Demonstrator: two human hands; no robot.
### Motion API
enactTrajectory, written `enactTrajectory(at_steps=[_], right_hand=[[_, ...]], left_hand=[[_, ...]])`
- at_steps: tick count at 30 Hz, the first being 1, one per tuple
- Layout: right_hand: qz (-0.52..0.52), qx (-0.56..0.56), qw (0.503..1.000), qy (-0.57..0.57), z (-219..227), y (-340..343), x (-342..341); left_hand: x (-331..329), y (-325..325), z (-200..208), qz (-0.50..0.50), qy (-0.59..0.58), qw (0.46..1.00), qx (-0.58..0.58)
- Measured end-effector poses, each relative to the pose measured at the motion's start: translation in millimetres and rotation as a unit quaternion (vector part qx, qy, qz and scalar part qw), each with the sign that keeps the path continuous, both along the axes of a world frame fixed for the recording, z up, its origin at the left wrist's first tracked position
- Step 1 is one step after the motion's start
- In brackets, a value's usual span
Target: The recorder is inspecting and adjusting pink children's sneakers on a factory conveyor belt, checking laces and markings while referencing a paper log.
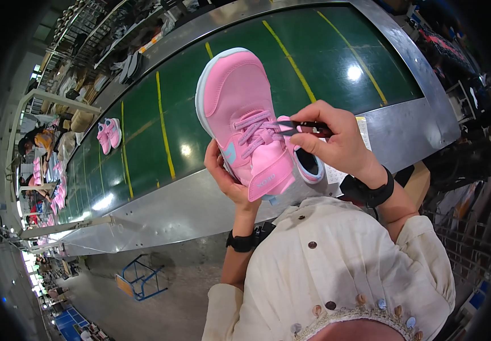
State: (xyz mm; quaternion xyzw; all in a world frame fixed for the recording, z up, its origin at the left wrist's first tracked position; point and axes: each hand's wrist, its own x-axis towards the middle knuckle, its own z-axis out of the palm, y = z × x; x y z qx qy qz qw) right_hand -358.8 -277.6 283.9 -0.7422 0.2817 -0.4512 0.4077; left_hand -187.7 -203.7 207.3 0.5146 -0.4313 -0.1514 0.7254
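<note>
My left hand (226, 177) is closed around the heel end of a pink sneaker (238, 91) with a pale blue sole edge, holding it up over the conveyor's near side. Its toe points away from me, and pink laces and a strap show on top. In my right hand (339, 136) a pair of dark thread snips (309, 124) is pinched between thumb and fingers. The two blade tips stand apart beside the laces; whether they touch a lace I cannot tell. Partly hidden behind my right hand, a second pink sneaker (312, 170) with a dark inside rests on the metal edge.
A green conveyor belt (183, 113) with yellow cross lines runs from left to right, framed by a metal edge (166, 219). Farther left on it lies a pair of pink sneakers (109, 135). Printed paper (364, 132) lies near my right wrist. A blue-framed stool (143, 278) stands on the floor.
</note>
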Motion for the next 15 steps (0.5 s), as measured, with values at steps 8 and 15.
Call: enactTrajectory(at_steps=[8, 15], right_hand=[[0.026, -0.114, 0.992, 0.042, 2, -12, -2], [0.069, 0.220, 0.967, -0.106, -14, -15, -9]], left_hand=[[-1, 2, 2, 0.021, -0.101, 0.995, -0.013], [-3, 2, 12, 0.101, -0.216, 0.971, 0.000]])
